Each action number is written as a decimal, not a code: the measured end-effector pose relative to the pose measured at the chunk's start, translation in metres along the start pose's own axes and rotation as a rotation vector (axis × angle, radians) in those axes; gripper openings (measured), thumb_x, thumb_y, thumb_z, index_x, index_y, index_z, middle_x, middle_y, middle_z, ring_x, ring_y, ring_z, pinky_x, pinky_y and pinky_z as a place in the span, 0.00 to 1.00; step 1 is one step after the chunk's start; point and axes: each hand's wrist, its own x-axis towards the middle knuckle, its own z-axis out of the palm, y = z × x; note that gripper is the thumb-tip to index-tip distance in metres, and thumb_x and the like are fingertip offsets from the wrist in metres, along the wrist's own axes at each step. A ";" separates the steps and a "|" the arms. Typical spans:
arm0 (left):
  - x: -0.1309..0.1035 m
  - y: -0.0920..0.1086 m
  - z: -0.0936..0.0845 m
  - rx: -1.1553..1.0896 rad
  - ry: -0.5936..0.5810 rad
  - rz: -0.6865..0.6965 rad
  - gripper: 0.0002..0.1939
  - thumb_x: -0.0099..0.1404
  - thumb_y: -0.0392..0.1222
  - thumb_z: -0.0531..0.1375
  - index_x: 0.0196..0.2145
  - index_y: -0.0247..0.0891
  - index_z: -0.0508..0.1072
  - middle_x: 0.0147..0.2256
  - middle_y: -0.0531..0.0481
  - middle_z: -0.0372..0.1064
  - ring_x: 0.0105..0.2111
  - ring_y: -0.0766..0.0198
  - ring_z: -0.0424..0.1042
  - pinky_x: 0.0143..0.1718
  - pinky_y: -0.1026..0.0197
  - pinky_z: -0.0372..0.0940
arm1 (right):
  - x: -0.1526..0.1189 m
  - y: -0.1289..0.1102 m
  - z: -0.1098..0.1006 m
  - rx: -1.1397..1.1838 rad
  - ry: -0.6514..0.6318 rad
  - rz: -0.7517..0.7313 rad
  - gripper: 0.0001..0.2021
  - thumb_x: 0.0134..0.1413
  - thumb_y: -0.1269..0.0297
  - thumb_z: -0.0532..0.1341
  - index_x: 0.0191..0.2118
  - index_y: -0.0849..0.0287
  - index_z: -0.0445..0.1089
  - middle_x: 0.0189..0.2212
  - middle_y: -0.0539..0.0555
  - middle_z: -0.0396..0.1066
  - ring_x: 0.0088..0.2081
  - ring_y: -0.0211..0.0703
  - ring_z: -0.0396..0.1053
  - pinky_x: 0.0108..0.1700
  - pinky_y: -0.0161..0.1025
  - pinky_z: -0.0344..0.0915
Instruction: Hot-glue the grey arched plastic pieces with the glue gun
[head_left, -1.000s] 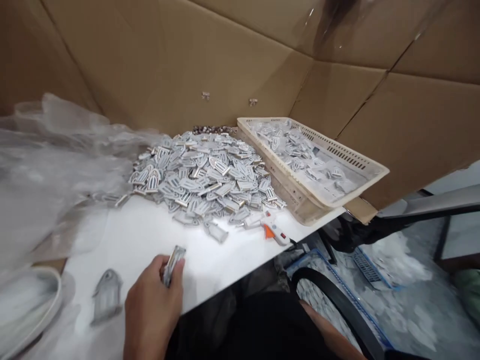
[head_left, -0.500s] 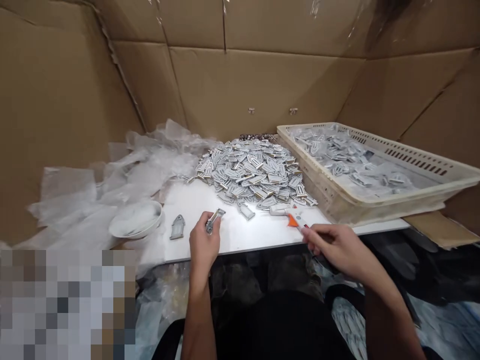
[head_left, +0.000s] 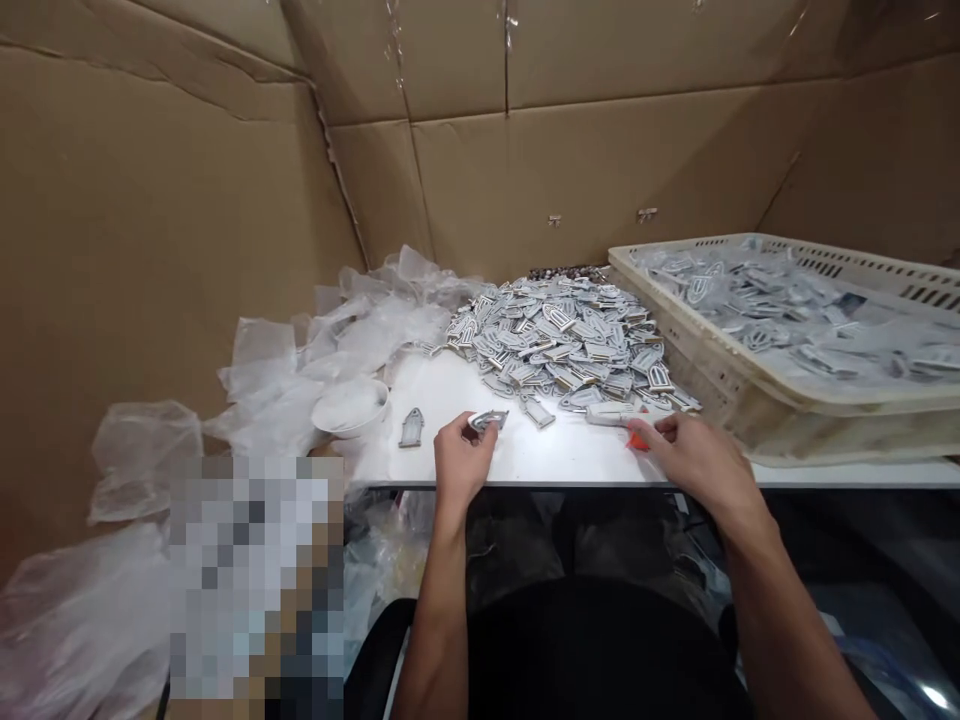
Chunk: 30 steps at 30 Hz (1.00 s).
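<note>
My left hand [head_left: 463,460] is closed on a small grey arch-shaped metal piece [head_left: 489,420], held tilted just above the white table near its front edge. To the right, my right hand [head_left: 694,455] grips a white glue gun [head_left: 609,414] with an orange trigger [head_left: 639,436]; its nozzle points left and its handle is mostly hidden by the fingers. A single arch-shaped piece [head_left: 411,428] lies flat left of my left hand. Another loose piece [head_left: 537,411] rests between my hands, in front of a large pile of similar pieces [head_left: 562,340].
At right a cream plastic crate [head_left: 795,415] holds many bagged pieces. Clear plastic bags [head_left: 262,360] heap up on the left around a white bowl [head_left: 346,428]. Cardboard walls [head_left: 480,190] enclose the back and sides. The table's front edge [head_left: 555,485] lies beneath my wrists.
My right hand has moved up the glue gun to its trigger area. The piece in my left hand has turned flatter. The view has swung left, shifting the scene rightward.
</note>
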 end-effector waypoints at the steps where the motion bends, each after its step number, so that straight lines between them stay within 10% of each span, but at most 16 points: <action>1: 0.001 -0.001 0.000 -0.009 0.001 0.005 0.15 0.67 0.49 0.61 0.34 0.32 0.78 0.26 0.49 0.70 0.27 0.65 0.66 0.30 0.63 0.60 | 0.005 0.001 0.005 -0.001 -0.020 -0.025 0.36 0.63 0.30 0.52 0.48 0.62 0.76 0.48 0.71 0.77 0.52 0.70 0.73 0.42 0.49 0.61; 8: 0.006 0.011 -0.039 0.179 0.233 0.012 0.12 0.71 0.42 0.55 0.43 0.34 0.75 0.42 0.39 0.76 0.44 0.54 0.75 0.50 0.54 0.70 | 0.020 0.009 0.013 0.043 -0.097 -0.091 0.29 0.53 0.31 0.61 0.30 0.58 0.72 0.33 0.64 0.77 0.36 0.58 0.74 0.36 0.45 0.62; 13: 0.040 0.026 -0.099 0.525 0.439 -0.104 0.13 0.69 0.36 0.54 0.47 0.26 0.72 0.55 0.23 0.67 0.64 0.35 0.60 0.69 0.40 0.51 | 0.024 0.022 0.012 0.134 -0.065 -0.109 0.29 0.51 0.31 0.61 0.28 0.57 0.68 0.29 0.61 0.75 0.32 0.54 0.72 0.33 0.45 0.60; 20: 0.096 0.012 -0.115 0.670 0.296 -0.352 0.10 0.61 0.30 0.59 0.41 0.27 0.73 0.43 0.22 0.73 0.51 0.31 0.74 0.54 0.37 0.67 | 0.022 0.017 0.012 0.379 -0.045 -0.223 0.32 0.54 0.29 0.57 0.36 0.59 0.70 0.35 0.61 0.77 0.36 0.52 0.74 0.38 0.42 0.66; 30: 0.084 0.017 -0.131 0.600 0.587 -0.087 0.09 0.64 0.38 0.58 0.29 0.41 0.61 0.35 0.38 0.74 0.44 0.43 0.75 0.55 0.44 0.65 | 0.033 -0.002 0.012 0.367 -0.020 -0.230 0.28 0.45 0.33 0.65 0.33 0.57 0.66 0.37 0.62 0.76 0.40 0.54 0.74 0.40 0.43 0.65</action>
